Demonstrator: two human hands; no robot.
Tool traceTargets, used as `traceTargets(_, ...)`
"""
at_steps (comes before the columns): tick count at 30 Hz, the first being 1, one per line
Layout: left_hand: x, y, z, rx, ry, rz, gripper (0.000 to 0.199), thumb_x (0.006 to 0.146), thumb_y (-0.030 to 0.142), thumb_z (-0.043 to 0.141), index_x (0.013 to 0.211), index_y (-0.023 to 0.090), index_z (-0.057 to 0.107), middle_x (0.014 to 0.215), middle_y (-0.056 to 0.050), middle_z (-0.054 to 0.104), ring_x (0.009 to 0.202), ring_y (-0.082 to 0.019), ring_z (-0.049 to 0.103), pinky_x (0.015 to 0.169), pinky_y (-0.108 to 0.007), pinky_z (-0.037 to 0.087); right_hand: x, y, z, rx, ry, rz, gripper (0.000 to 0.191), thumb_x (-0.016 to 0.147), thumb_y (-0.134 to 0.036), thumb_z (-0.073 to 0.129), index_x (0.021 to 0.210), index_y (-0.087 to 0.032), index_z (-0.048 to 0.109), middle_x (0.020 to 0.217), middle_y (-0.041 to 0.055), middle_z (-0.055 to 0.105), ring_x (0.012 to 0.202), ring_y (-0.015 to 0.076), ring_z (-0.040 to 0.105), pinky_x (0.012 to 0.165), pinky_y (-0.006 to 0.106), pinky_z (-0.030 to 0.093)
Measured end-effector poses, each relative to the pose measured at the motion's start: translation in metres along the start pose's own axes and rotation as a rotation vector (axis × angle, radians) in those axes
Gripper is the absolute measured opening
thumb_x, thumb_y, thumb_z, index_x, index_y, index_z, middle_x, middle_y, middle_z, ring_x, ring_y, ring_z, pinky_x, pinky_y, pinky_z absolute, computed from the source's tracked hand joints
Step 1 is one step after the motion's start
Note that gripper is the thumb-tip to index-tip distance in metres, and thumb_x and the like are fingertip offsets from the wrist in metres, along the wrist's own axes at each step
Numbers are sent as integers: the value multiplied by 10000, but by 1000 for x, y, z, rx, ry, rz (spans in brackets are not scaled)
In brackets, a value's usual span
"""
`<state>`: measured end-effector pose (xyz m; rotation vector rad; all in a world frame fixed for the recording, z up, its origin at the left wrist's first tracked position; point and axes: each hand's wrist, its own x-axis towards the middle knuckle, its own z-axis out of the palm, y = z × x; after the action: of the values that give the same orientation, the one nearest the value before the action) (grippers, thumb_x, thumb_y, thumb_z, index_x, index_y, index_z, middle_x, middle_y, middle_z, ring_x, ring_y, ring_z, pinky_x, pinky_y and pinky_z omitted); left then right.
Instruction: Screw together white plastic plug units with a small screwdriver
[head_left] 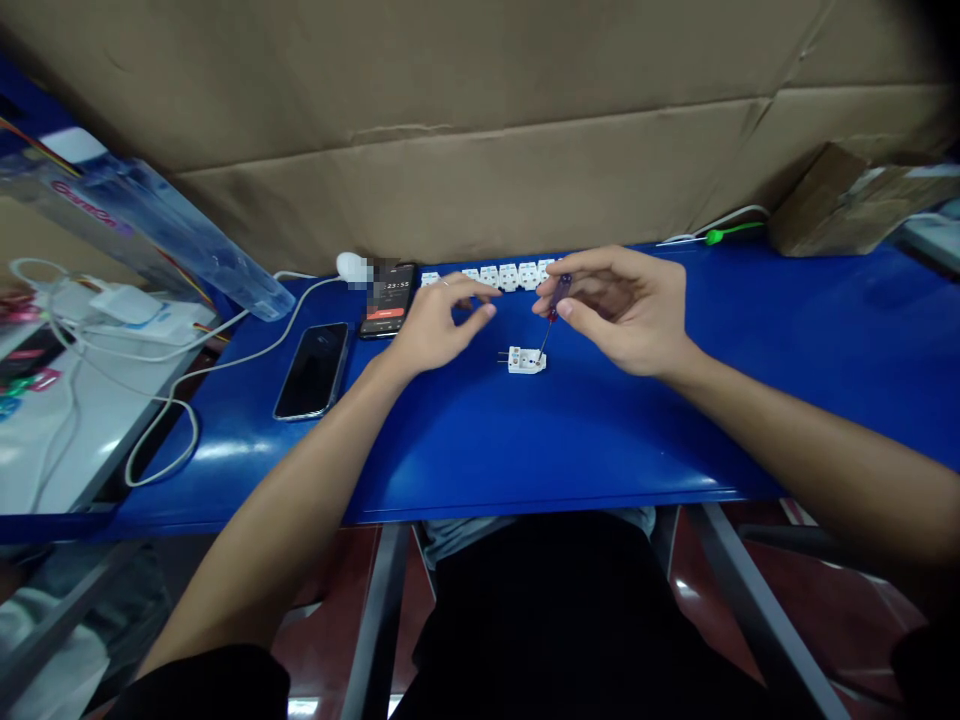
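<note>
Red-handled screwdriver (558, 296) poised on a white terminal block (525, 361)

The right hand (622, 310) pinches the slim driver's translucent handle between thumb and forefinger, with the other fingers curved loosely above it, well short of a fist. Its thin metal shaft slants down and toward the person's left, and the tip meets the top of the block near its right end. Whether the tip sits in a screw head is too small to tell. Standing the shaft more squarely over the spot and turning from the fingertips would likely give a surer seat than this slant.

The left hand (442, 325) hangs just beside the block, half open, with thumb and forefinger apart and nothing in its grasp. It appears not to touch the block, which lies on its own on the blue table (570, 450), two metal pins pointing left. A light pinch on the block's sides would probably keep it from skating under the driver's pressure.

Behind the hands, a row of matching white terminal blocks (506, 276) lines the table's back edge. To the left lie a phone showing 23:55 (388, 300) and a black smartphone (311, 371), with a white cable (180, 420) beyond them.
</note>
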<state>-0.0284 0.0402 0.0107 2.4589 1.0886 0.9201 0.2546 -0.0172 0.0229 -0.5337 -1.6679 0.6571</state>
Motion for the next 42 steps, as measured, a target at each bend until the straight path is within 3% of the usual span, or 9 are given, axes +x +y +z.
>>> traceTargets(3, -3, 19, 6, -189, -207, 124, 366, 1088, 503, 773, 1366, 286, 872, 1378, -76, 873, 1260, -293, 792, 1107, -460, 632, -2, 1, 1, 8, -14, -1, 313, 990, -402, 931, 1280, -302, 872, 1107, 31, 909, 937, 225, 900, 903, 417, 817)
traceTargets(5, -6, 27, 10, -192, -253, 157, 351, 1045, 473, 835, 1344, 294, 881, 1361, -71, 888, 1278, -305, 796, 1189, -509, 599, -2, 2, 1, 17, -24, -8, 310, 993, -383, 926, 1287, -299, 872, 1114, 33, 910, 947, 222, 899, 900, 408, 815)
traceTargets(8, -9, 31, 16, -183, -250, 152, 292, 1011, 428, 871, 1269, 296, 900, 1299, -62, 909, 1270, -317, 807, 1235, -551, 567, -3, 3, 1, 25, -30, -2, 317, 993, -371, 924, 1295, -291, 872, 1129, 42, 913, 950, 218, 897, 892, 396, 811)
traceTargets(13, -11, 32, 24, -216, -271, 132, 230, 1013, 413, 864, 1207, 297, 908, 1244, -62, 916, 1219, -308, 826, 1190, -529, 591, -4, -2, 3, 14, 11, 37, 332, 949, -409, 975, 1246, -283, 892, 1115, 45, 919, 948, 226, 903, 916, 408, 818)
traceTargets(17, -10, 33, 26, -220, -262, 154, 229, 1022, 402, 870, 1204, 267, 906, 1219, -70, 917, 1176, -294, 827, 1175, -506, 583, -4, -7, 2, 7, 10, 62, 321, 923, -339, 1009, 1226, -295, 913, 1127, 37, 926, 968, 222, 917, 923, 377, 817)
traceTargets(25, -11, 32, 29, -208, -246, 143, 227, 1032, 415, 878, 1198, 262, 896, 1199, -66, 914, 1155, -290, 824, 1174, -504, 576, -4, -6, 2, -135, 59, -69, 335, 900, -244, 1024, 1205, -354, 941, 1134, 14, 908, 891, 214, 899, 836, 396, 821)
traceTargets(29, -12, 31, 32, -231, -224, 153, 232, 1034, 430, 884, 1193, 261, 894, 1175, -67, 915, 1126, -286, 831, 1152, -500, 583, -1, -12, 4, -227, 109, -150, 290, 872, -240, 1050, 1127, -343, 958, 1033, 14, 905, 841, 213, 873, 787, 404, 793)
traceTargets(42, -13, 35, 29, -220, -236, 70, 283, 962, 415, 976, 1158, 247, 861, 1189, -49, 899, 1100, -282, 789, 1052, -474, 580, 2, -13, 3, -325, 120, -91, 187, 934, -285, 993, 1109, -343, 968, 930, 11, 917, 770, 213, 844, 735, 407, 727)
